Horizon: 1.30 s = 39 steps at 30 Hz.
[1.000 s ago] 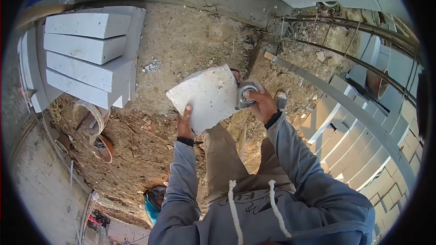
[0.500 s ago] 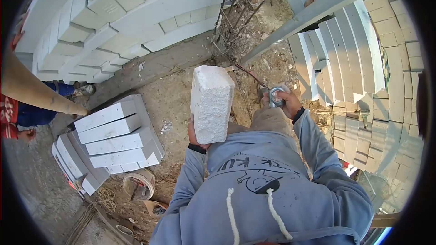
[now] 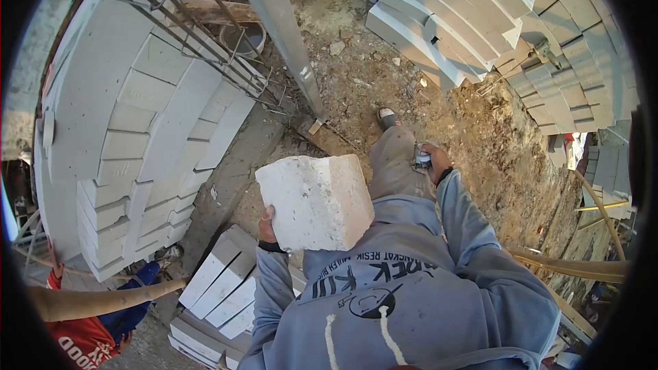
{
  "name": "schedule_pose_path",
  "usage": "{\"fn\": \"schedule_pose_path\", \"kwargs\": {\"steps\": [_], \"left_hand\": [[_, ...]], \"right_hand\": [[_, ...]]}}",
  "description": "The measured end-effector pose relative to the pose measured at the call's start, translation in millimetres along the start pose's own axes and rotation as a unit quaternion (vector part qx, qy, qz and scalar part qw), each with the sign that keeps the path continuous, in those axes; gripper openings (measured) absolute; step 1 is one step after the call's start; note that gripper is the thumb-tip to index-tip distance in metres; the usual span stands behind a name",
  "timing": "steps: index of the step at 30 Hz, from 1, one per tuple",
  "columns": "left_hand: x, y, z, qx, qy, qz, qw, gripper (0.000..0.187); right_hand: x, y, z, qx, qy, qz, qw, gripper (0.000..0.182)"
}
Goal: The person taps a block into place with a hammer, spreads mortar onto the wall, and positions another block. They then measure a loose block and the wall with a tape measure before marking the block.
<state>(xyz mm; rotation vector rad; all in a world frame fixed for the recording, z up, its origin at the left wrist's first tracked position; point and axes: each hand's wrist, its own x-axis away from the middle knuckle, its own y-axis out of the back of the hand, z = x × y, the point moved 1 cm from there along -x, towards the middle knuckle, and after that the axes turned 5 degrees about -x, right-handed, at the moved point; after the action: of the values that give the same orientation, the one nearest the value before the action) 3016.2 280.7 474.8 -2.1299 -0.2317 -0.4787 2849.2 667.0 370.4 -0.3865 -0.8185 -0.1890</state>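
A rough-edged white block (image 3: 312, 202) is held before my body, its broad face turned up. My left hand (image 3: 268, 226) grips its left edge, and part of the hand is hidden beneath the block. On the right, beside my thigh, my right hand (image 3: 436, 160) is closed around a small round metallic object (image 3: 422, 158). What that object is cannot be made out clearly.
A block wall (image 3: 140, 109) rises at left, with a rebar frame (image 3: 205, 41) and a metal post (image 3: 281, 27). Stacked blocks stand at lower left (image 3: 223, 281) and upper right (image 3: 445, 20). Another person in red (image 3: 86, 339) is at lower left, near a wooden pole (image 3: 103, 298).
The view has turned and the surroundings have shifted. The block in my left hand has rotated to show its broad face. My right hand still holds the metallic object.
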Motion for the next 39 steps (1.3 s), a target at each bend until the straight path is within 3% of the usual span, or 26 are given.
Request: {"fn": "schedule_pose_path", "kwargs": {"steps": [3,4,6,8,10,11,15,18,20,22,23,24,26,27,28,29,30,32,33,34,35,37,39], "left_hand": [[-33.6,-5.8,13.1,-0.062,0.118,-0.028,0.991,0.080],[-49.1,-16.9,18.5,-0.159,0.127,-0.026,0.979,0.080],[-85.6,-46.6,24.1,-0.301,0.159,-0.002,0.940,0.081],[-111.4,-75.0,30.2,-0.342,0.213,0.017,0.915,0.082],[-146.5,-100.4,34.8,-0.420,0.160,0.089,0.889,0.084],[-160.0,-114.6,36.6,-0.419,0.176,0.095,0.886,0.084],[-210.4,-166.5,33.3,-0.432,0.195,0.083,0.877,0.090],[-253.5,-226.2,25.1,-0.438,0.162,0.068,0.882,0.100],[-280.7,-267.9,18.7,-0.442,0.111,0.049,0.889,0.102],[-306.3,-305.3,11.2,-0.440,0.050,0.024,0.896,0.104],[-322.0,-323.2,4.6,-0.437,0.021,0.013,0.899,0.104],[-332.7,-337.5,-2.3,-0.457,-0.003,0.000,0.889,0.104],[-346.8,-361.5,-14.5,-0.483,-0.050,-0.046,0.873,0.104],[-352.0,-362.9,-19.8,-0.480,-0.065,-0.054,0.873,0.104],[-357.6,-357.6,-23.1,-0.555,-0.109,-0.068,0.822,0.104],[-366.0,-358.3,-29.7,-0.625,-0.151,-0.083,0.762,0.104],[-373.1,-368.3,-41.4,-0.620,-0.166,-0.091,0.762,0.104],[-381.7,-390.9,-62.1,-0.730,-0.208,-0.115,0.641,0.103],[-384.3,-394.2,-68.3,-0.723,-0.211,-0.131,0.645,0.103],[-388.0,-397.3,-76.6,-0.742,-0.223,-0.147,0.615,0.104],[-391.4,-401.1,-85.2,-0.763,-0.232,-0.160,0.582,0.104],[-396.7,-409.8,-101.3,-0.765,-0.250,-0.180,0.566,0.104],[-407.6,-414.6,-119.3,-0.781,-0.256,-0.204,0.532,0.103]], "right_hand": [[-5.9,-9.2,-0.8,0.058,-0.064,-0.040,0.995,0.017],[-10.8,-10.3,-1.6,0.104,-0.099,-0.064,0.988,0.018],[-19.7,-8.2,0.9,0.076,-0.139,-0.058,0.986,0.022],[-29.2,-1.1,0.2,0.016,-0.175,-0.036,0.984,0.022],[-37.3,11.2,9.0,-0.025,-0.194,-0.046,0.980,0.022],[-37.1,11.0,18.9,-0.044,-0.183,-0.029,0.982,0.021],[-70.5,31.1,63.3,-0.122,-0.187,0.015,0.975,0.020],[-101.2,34.1,108.7,-0.138,-0.133,-0.045,0.980,0.019],[-136.5,74.6,114.7,-0.025,-0.150,-0.028,0.988,0.016],[-127.7,76.0,168.4,0.101,-0.165,0.008,0.981,0.018],[-150.1,124.1,146.2,0.364,0.071,0.087,0.925,0.019],[-132.3,107.9,192.8,0.314,-0.087,-0.011,0.946,0.019],[-118.2,123.4,222.9,0.314,-0.132,-0.042,0.939,0.028],[-110.3,134.2,236.4,0.432,-0.121,-0.053,0.892,0.030],[-101.5,143.8,246.2,0.432,-0.154,-0.054,0.887,0.033],[-100.2,163.4,249.7,0.514,-0.163,-0.048,0.841,0.038],[-95.3,178.9,248.0,0.539,-0.184,-0.037,0.821,0.041],[-94.7,174.7,274.2,0.600,-0.211,-0.022,0.771,0.047],[-86.1,151.5,293.6,0.635,-0.217,-0.017,0.741,0.051],[-93.5,138.2,305.7,0.648,-0.210,-0.010,0.732,0.051],[-100.8,125.8,313.8,0.638,-0.196,-0.004,0.745,0.055],[-123.1,118.8,314.2,0.624,-0.181,0.008,0.760,0.059],[-162.5,111.9,306.9,0.552,-0.115,-0.010,0.825,0.058]]}}
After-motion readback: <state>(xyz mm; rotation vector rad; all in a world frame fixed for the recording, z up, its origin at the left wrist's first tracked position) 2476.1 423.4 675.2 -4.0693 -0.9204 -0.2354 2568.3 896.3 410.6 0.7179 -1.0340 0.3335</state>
